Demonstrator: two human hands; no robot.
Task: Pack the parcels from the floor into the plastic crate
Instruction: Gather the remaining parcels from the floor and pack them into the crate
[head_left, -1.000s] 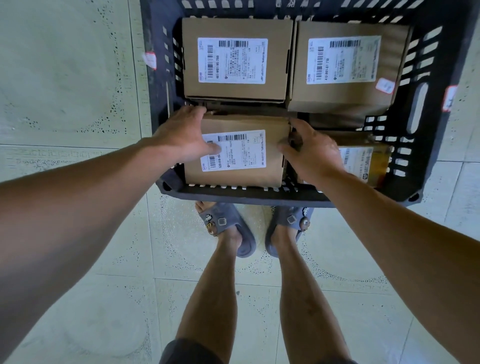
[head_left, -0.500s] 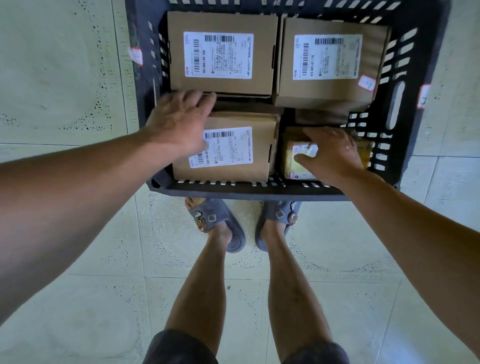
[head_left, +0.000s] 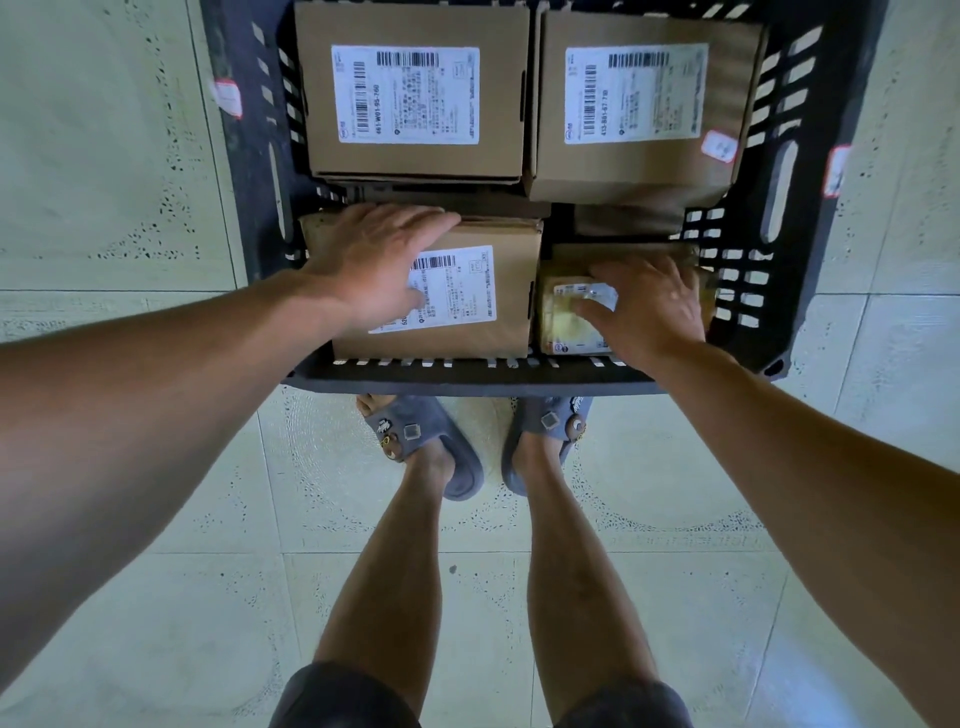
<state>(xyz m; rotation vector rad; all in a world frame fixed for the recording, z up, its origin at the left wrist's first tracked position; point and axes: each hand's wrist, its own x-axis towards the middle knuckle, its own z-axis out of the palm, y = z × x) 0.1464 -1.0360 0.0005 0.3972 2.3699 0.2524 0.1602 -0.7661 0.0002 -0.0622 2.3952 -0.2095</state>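
Observation:
A dark plastic crate (head_left: 467, 382) stands on the floor in front of my feet, filled with cardboard parcels. Two labelled boxes sit at its far side, one on the left (head_left: 413, 93) and one on the right (head_left: 639, 104). My left hand (head_left: 371, 260) lies flat with straight fingers on the near left box (head_left: 478, 306). My right hand (head_left: 647, 306) rests spread on a small yellowish taped parcel (head_left: 563, 317) in the near right corner, fingers only slightly bent. More cardboard shows beneath the top boxes.
Pale green floor tiles surround the crate. My feet in grey slippers (head_left: 421, 441) stand right against the crate's near rim. Slotted crate walls with handle openings (head_left: 776, 197) rise on both sides.
My right hand left the near left box and moved onto the small parcel at the near right. My left hand slid to the box's far left corner and flattened.

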